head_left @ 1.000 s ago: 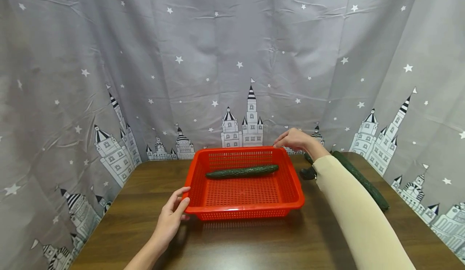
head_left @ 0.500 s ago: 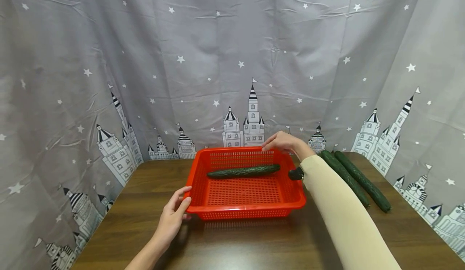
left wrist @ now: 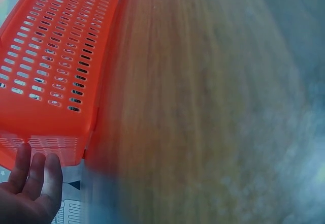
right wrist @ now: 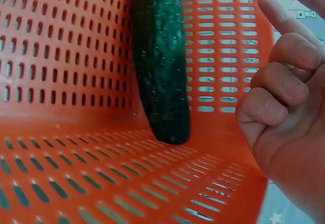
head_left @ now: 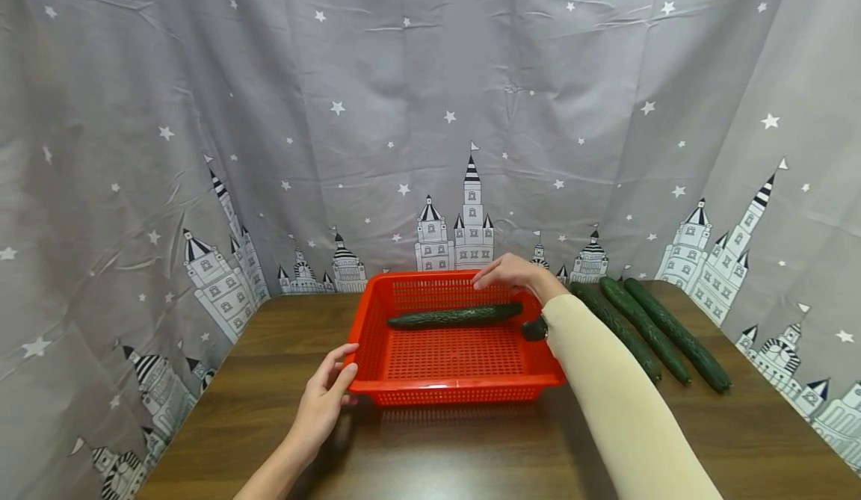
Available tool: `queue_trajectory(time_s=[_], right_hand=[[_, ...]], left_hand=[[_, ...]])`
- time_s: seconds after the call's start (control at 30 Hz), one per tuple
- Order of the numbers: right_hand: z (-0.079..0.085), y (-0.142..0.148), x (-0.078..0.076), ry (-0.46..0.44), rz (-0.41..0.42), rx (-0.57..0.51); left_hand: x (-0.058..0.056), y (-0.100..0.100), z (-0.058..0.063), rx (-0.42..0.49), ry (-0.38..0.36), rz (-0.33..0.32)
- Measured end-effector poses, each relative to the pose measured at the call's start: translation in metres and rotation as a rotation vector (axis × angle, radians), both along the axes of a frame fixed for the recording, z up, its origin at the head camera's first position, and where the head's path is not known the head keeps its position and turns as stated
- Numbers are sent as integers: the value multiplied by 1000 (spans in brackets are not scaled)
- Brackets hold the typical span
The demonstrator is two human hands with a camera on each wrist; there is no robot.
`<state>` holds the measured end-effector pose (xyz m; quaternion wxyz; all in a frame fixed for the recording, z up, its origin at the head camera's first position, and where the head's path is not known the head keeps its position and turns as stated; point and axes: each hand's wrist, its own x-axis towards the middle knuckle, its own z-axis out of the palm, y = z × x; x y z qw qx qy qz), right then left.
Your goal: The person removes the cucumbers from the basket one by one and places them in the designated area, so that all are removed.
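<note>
A red perforated plastic basket [head_left: 464, 383] sits on the wooden table, with one dark green cucumber [head_left: 457, 318] lying crosswise in it near the back wall. My left hand [head_left: 321, 401] holds the basket's left front rim, thumb on top and fingers lower down. In the left wrist view, fingertips [left wrist: 36, 170] show beside the basket's end wall. Over the back right part of the basket is my right hand [head_left: 516, 273], index finger reaching out and the other fingers loosely bent. Nothing is in its grasp. The right wrist view shows that hand beside the cucumber's end, apart from it.
Three more cucumbers [head_left: 647, 329] lie side by side, slanting, on the table [head_left: 222, 425] to the right of the basket. A small black wrist camera [head_left: 534, 329] hangs below the right wrist. Behind the table hangs a grey curtain [head_left: 377, 111] with castles and stars.
My right hand has moved left and slightly down from the basket's back right corner to over its inside. The sleeve's shift has uncovered the cucumbers on the right. My left hand keeps its hold.
</note>
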<state>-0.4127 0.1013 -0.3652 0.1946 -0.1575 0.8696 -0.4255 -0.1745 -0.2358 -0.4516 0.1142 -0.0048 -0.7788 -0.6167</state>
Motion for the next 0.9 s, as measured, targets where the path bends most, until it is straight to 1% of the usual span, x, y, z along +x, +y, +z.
queue_trajectory(time_s=[0.17, 0.3, 0.4, 0.5, 0.6, 0.77, 0.9], right_hand=[[-8, -4, -1, 13, 7, -11], [-14, -8, 0, 61, 47, 5], [-19, -9, 1, 80, 80, 7], [-25, -10, 2, 89, 83, 9], [-29, -11, 1, 109, 85, 42], [-33, -13, 0, 169, 125, 113], [-35, -14, -1, 177, 156, 144]], left_hand=[[1, 0, 2, 14, -15, -1], [1, 1, 2, 15, -20, -2], [1, 1, 2, 12, -17, -3], [0, 2, 2, 11, -12, -7], [0, 2, 0, 10, -12, -3], [-1, 0, -2, 15, -17, 8], [-2, -1, -3, 16, -23, 7]])
